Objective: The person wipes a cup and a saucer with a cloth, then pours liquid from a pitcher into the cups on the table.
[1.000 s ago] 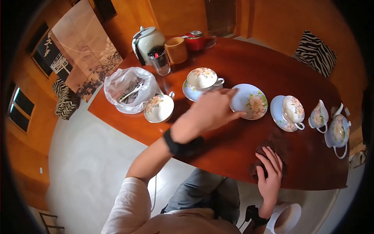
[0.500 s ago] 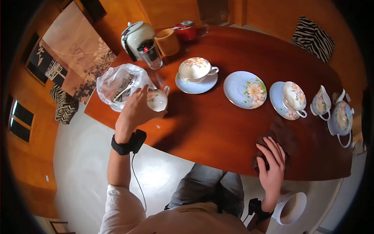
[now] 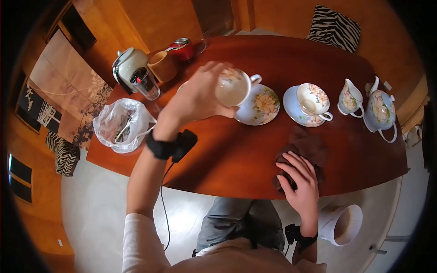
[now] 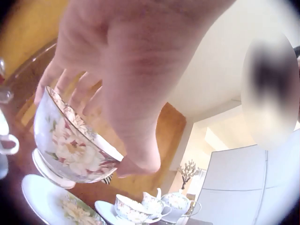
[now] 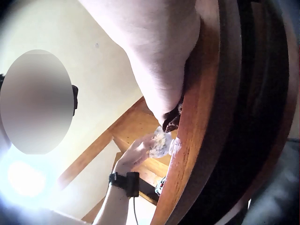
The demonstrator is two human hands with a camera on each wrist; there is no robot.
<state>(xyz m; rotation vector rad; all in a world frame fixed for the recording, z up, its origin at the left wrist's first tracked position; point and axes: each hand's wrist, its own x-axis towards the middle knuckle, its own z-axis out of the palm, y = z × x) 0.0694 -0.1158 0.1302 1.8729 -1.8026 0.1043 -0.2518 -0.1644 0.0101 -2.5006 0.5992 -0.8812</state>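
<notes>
My left hand [image 3: 198,98] grips a floral teacup [image 3: 236,91] by its rim, thumb on the near side and fingers on the far side. In the left wrist view the cup [image 4: 77,150] hangs tilted close over a pale blue floral saucer [image 4: 56,199]. That saucer [image 3: 264,107] lies partly behind the cup in the head view. My right hand [image 3: 300,182] rests with spread, slightly bent fingers on a bunched brown cloth [image 3: 307,145] near the table's front edge. Behind the left hand, another cup and saucer are mostly hidden.
On the right stand a cup [image 3: 313,100] on its saucer, a creamer [image 3: 350,98] and a teapot [image 3: 380,109]. Leftward are a plastic bag [image 3: 123,125], a glass [image 3: 146,85], a white jar [image 3: 130,63], a wooden cup [image 3: 162,67] and a red tin [image 3: 183,49]. A bin [image 3: 350,227] stands below.
My left hand went from the saucers to the teacup beside the plastic bag, took it by the rim and carried it right to the bare saucer. The right hand stayed on the cloth.
</notes>
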